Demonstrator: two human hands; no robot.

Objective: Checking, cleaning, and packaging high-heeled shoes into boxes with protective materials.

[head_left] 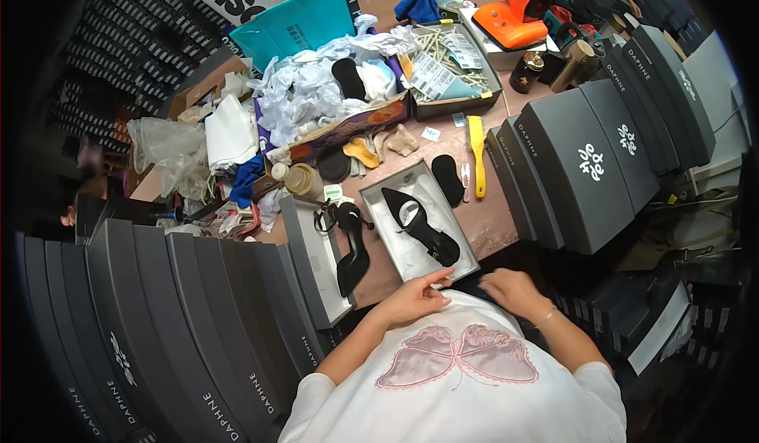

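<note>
A black pointed shoe (419,225) lies on white tissue in an open grey shoebox (472,259) in front of me. Beside the near edge of this box is my left hand (415,297), its fingers apart and nothing visible in them. My right hand (514,289) hovers just off the box's near right corner, fingers curled loosely together, with nothing seen in them. To the left, another black heeled shoe (353,257), with a strap, rests partly over a grey box lid (316,285). A black oval pad (448,180) sits right of the box.
Grey shoeboxes stand in rows at left (190,324) and right (581,166). Farther back are a carton of crumpled white paper (304,95), a tray of thin sticks (451,55) and an orange device (514,24). A yellow-handled brush (477,154) lies on the pinkish table (494,233).
</note>
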